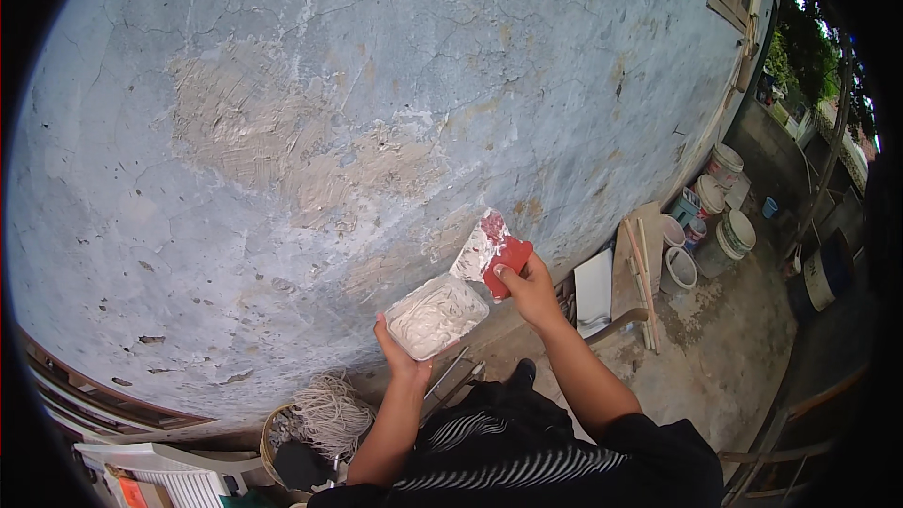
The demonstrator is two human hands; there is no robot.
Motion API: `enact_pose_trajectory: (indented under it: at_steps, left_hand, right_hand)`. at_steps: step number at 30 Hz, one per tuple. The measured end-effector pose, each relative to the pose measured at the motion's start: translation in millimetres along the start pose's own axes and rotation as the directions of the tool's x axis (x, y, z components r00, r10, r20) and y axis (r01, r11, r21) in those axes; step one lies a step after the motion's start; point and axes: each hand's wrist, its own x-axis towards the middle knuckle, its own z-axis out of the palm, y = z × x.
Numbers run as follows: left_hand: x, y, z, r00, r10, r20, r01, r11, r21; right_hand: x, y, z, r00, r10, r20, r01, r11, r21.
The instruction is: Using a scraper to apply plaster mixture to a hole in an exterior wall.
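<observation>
My left hand point(404, 353) is closed round the side of a shallow white tub point(436, 317) filled with pale, creamy putty. Between the thumb and fingers of my right hand point(530, 292) is a flat red putty spreader point(505, 263), its far part smeared with white putty. The spreader is just above and to the right of the tub's far right corner. Ahead is a cracked, light blue wall point(564, 56) with rough beige putty patches point(273, 127) at the centre left.
To the right, several paint buckets point(736, 233) stand on the concrete floor point(696, 357). Wooden sticks point(643, 282) and a white panel point(594, 292) lean near the wall's base. At lower left are a basket with tangled cord point(329, 414) and a white ribbed plastic thing point(179, 470).
</observation>
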Motion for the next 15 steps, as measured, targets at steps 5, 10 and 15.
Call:
enact_pose_trajectory:
  at_steps: [5,10,15]
  left_hand:
    - [-15,17,7,0.995,-0.035,-0.093,0.036,0.999,0.018]
    - [-9,11,-6,0.991,-0.039,-0.127,0.03,0.997,-0.077]
    - [-13,-3,-1,0.988,-0.085,-0.128,0.076,0.995,-0.071]
  right_hand:
    - [-28,-16,-28,0.575,-0.332,0.748,0.816,0.165,-0.553]
    - [-41,-7,-43,0.496,-0.23,0.838,0.868,0.169,-0.467]
    - [-53,-11,-59,0.534,-0.185,0.825,0.841,0.221,-0.494]
